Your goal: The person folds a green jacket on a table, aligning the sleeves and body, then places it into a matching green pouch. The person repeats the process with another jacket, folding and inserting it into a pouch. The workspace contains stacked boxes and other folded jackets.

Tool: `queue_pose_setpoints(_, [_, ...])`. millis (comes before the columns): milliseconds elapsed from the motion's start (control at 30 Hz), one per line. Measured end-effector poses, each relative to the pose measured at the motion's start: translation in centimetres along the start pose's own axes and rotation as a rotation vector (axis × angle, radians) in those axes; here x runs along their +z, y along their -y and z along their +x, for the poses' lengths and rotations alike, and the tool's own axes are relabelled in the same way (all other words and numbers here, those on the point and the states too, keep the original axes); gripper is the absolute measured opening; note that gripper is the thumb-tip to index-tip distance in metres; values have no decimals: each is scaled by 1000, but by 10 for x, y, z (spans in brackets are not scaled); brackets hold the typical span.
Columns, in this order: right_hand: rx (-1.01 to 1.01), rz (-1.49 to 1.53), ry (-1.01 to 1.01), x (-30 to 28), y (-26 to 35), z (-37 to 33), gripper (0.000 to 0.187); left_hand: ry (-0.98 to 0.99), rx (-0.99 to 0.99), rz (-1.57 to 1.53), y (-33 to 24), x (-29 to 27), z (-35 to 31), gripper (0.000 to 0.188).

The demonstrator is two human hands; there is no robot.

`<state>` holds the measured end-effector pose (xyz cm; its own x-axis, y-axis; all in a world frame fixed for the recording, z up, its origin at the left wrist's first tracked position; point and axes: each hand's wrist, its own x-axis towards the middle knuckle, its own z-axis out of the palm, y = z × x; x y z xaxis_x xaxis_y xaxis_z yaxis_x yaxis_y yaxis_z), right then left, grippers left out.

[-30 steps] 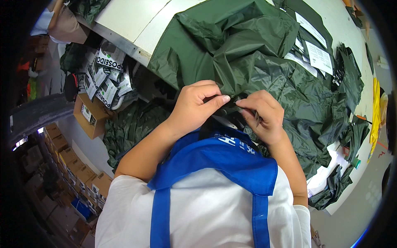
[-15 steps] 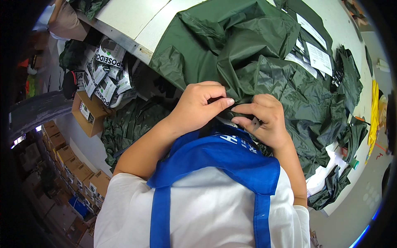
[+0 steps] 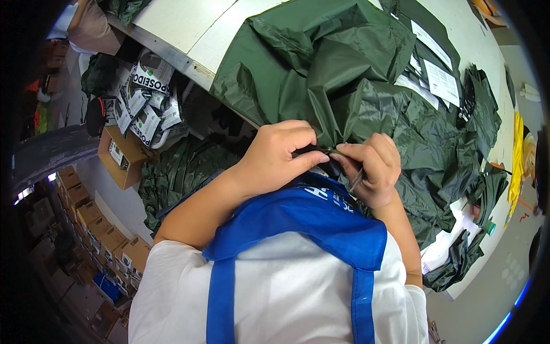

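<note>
A large piece of dark green waterproof fabric [image 3: 349, 60] lies crumpled over the table, its near edge drawn up in front of my apron. My left hand [image 3: 281, 150] pinches that edge between thumb and bent fingers. Close beside it, my right hand [image 3: 369, 166] grips the same edge with thumb and forefinger, the fingertips nearly meeting the left thumb. Folds of the fabric gather toward the pinch. A small, thin, shiny grey thing [image 3: 357, 179] sticks out from under my right palm; its kind I cannot make out.
White paper sheets [image 3: 441, 81] lie on more green fabric at the right of the white table [image 3: 192, 26]. Below its left edge stand packaged goods [image 3: 150, 106], an open cardboard box [image 3: 123, 157] and a green fabric heap [image 3: 177, 178]. Another person [image 3: 91, 28] is at the far left.
My right hand has turned and come closer to the left, its thumb and forefinger now pinching the fabric edge. The folds above the hands are drawn tighter.
</note>
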<state>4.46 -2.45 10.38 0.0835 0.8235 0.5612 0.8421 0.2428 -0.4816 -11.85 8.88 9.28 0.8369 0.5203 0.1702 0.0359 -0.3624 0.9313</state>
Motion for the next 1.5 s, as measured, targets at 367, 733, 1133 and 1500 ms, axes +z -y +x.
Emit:
queue_pose_setpoints(367, [401,214,235,2,-21,22,33,334,-167,67,72,55,-55,20])
queue_pose_setpoints(733, [511,-70,620,46,-63,-42,31,-138,-507,106,132,-96,104,39])
queue_pose_setpoints(1133, [918,491,433,-24,-100,18,27,-261,-551,-529,180,-124,139,28])
queue_pose_setpoints(1500, [916,-495,512,41,-254,91,53,-166,-450,-1052,104,-122,100,40])
